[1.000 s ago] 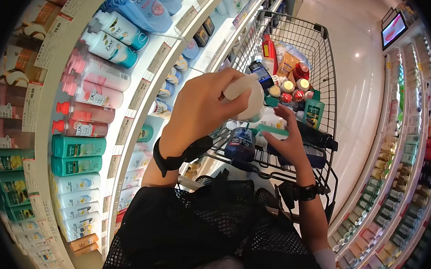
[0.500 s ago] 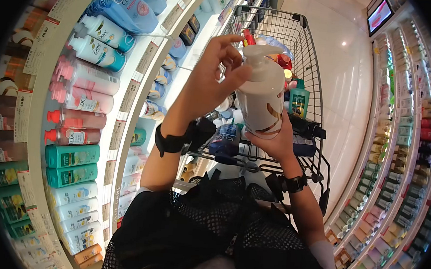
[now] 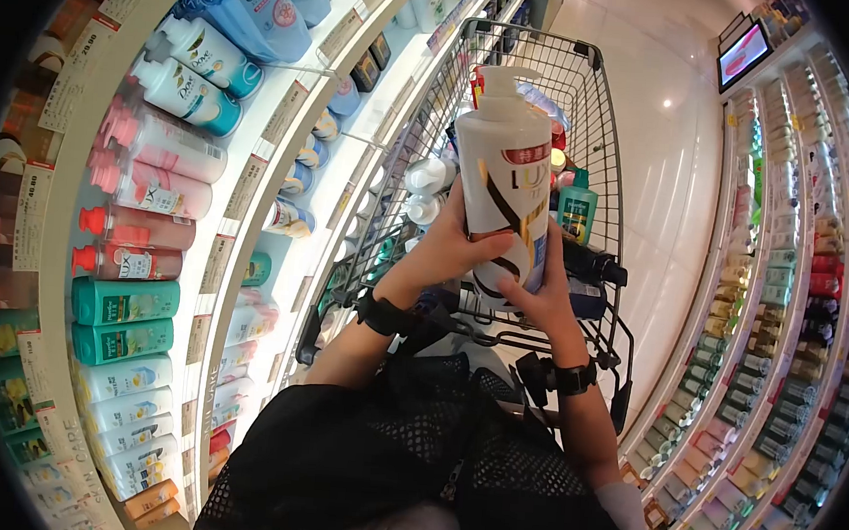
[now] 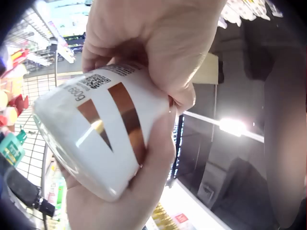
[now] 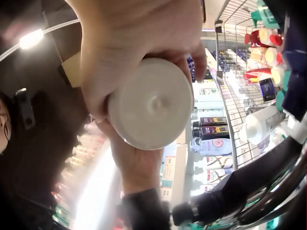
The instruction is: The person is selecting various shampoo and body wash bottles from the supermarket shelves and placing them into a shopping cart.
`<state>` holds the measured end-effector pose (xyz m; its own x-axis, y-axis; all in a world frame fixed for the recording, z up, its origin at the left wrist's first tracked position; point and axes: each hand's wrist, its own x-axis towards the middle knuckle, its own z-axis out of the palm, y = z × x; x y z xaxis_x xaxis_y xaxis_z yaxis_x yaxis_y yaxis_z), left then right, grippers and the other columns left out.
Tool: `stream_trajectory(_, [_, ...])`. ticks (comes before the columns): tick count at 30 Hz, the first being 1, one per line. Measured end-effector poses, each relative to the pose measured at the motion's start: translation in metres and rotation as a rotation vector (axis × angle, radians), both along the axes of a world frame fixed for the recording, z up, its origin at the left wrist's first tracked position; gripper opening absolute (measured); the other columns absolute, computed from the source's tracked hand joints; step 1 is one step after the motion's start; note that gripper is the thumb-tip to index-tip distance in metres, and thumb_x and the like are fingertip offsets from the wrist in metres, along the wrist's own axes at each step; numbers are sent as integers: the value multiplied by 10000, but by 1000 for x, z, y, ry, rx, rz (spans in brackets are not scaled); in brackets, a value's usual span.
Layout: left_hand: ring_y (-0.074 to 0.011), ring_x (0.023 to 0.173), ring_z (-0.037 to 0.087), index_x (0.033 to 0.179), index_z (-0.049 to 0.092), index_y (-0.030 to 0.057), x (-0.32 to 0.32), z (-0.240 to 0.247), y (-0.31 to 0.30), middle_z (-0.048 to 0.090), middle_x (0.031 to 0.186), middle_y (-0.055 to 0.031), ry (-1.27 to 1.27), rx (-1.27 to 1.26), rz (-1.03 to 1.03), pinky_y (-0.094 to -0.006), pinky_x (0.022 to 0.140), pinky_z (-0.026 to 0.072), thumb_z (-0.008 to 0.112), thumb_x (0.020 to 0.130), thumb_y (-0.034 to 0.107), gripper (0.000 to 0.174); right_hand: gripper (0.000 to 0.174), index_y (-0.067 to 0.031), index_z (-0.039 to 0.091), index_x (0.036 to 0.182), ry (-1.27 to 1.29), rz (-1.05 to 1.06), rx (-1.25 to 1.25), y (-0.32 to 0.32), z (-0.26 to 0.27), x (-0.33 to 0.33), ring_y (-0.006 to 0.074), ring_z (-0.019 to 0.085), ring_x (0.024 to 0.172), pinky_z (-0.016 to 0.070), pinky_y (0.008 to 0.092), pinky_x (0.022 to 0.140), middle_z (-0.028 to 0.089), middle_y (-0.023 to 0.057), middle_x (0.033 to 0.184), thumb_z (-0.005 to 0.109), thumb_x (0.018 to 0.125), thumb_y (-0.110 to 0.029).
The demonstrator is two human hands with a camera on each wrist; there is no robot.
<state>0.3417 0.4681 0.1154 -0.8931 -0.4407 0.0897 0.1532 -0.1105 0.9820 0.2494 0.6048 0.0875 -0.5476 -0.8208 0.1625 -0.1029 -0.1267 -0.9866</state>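
A white LUX pump bottle [image 3: 505,162] with gold swirls and a red label mark stands upright, slightly tilted, above the near end of the shopping cart [image 3: 618,141]. My left hand [image 3: 453,249] grips its lower left side, thumb across the front. From the right, my right hand [image 3: 547,298] holds it near the base, its thumb also on the front. The left wrist view shows the bottle's back [image 4: 103,124] with a QR code and "660g" between both hands. Its round white base [image 5: 151,105] faces the camera in the right wrist view.
Bottles fill the cart, among them a green pump bottle [image 3: 576,209] and white pump bottles [image 3: 429,177]. A lit shelf at left carries Dove bottles [image 3: 189,91], pink LUX bottles [image 3: 162,188] and green bottles [image 3: 126,303]. More stocked shelves [image 3: 775,319] line the aisle's right side.
The bottle has come up and toward me, turning so its LUX label shows. My right hand has taken hold low on it, and my left hand has moved from the pump top down to its side.
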Motion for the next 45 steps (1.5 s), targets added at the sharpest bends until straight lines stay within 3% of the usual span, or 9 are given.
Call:
stream_trajectory(1, [-171, 1087, 454, 1312, 183, 47, 1, -4, -2, 418, 1232, -114, 49, 89, -46, -319, 886, 419, 672, 752, 160, 752, 923, -45, 185, 1355, -307, 95, -45, 2, 6, 0, 219, 321, 1213, 281, 340, 983, 329, 130, 1309, 730, 644, -264])
stream_trajectory(4, [-158, 1107, 422, 1356, 126, 60, 1, -15, -7, 413, 1231, -92, 71, 120, -135, -307, 906, 385, 656, 775, 214, 802, 972, -47, 123, 1383, -410, 232, -31, 8, -11, -12, 212, 321, 1216, 278, 329, 986, 304, 128, 1333, 729, 651, -256])
stream_trajectory(10, [-166, 1126, 390, 1348, 120, 36, -1, -6, -4, 401, 1229, -109, -78, 57, -156, -304, 932, 342, 514, 880, 280, 659, 970, -42, 97, 1387, -353, 125, -56, 5, -21, -9, 197, 338, 1197, 278, 324, 985, 320, 118, 1319, 726, 677, -248])
stream_trajectory(13, [-201, 1264, 204, 1366, 35, 5, 0, 0, 8, 230, 1355, -148, -48, -29, -147, -303, 1025, 185, 350, 945, 250, 580, 957, -42, 101, 1385, -317, 71, -73, 4, -19, -7, 193, 356, 1175, 285, 324, 979, 342, 111, 1296, 721, 685, -243])
stream_trajectory(18, [-198, 1285, 157, 1376, 3, 12, 3, -6, 8, 188, 1381, -145, -20, -70, -105, -307, 1037, 152, 349, 947, 277, 612, 937, -43, 76, 1388, -332, 82, -71, 5, -27, -6, 203, 333, 1200, 271, 327, 991, 315, 119, 1323, 693, 716, -255])
stream_trajectory(22, [-189, 1286, 150, 1383, -1, 23, 11, -11, 4, 183, 1389, -131, -47, -8, -104, -303, 1041, 139, 318, 952, 319, 612, 866, -44, 62, 1393, -247, 123, -13, 3, -33, -8, 225, 230, 1273, 185, 337, 1033, 213, 145, 1392, 550, 785, -420])
stream_trajectory(26, [-177, 1287, 143, 1387, 6, 33, 13, -8, 5, 182, 1395, -112, -68, 40, -100, -294, 1041, 138, 285, 954, 353, 606, 856, -43, 74, 1394, -273, 127, 43, 4, -31, -9, 228, 161, 1306, 116, 340, 1054, 162, 145, 1420, 418, 798, -552])
stream_trajectory(35, [-173, 1285, 163, 1395, 3, 76, 11, -26, 0, 200, 1396, -89, -88, 236, -149, -296, 1050, 137, 246, 955, 379, 587, 807, -62, 79, 1398, -281, 168, 27, 4, -21, -8, 227, 157, 1310, 117, 340, 1054, 154, 140, 1424, 431, 811, -488])
stream_trajectory(45, [-117, 1084, 394, 1393, 80, 169, 11, -25, 4, 372, 1251, -7, -50, 424, -171, -298, 899, 357, 254, 929, 464, 576, 810, -52, 67, 1397, -235, 202, -19, 6, -16, -9, 233, 137, 1319, 101, 343, 1057, 131, 144, 1430, 451, 825, -478])
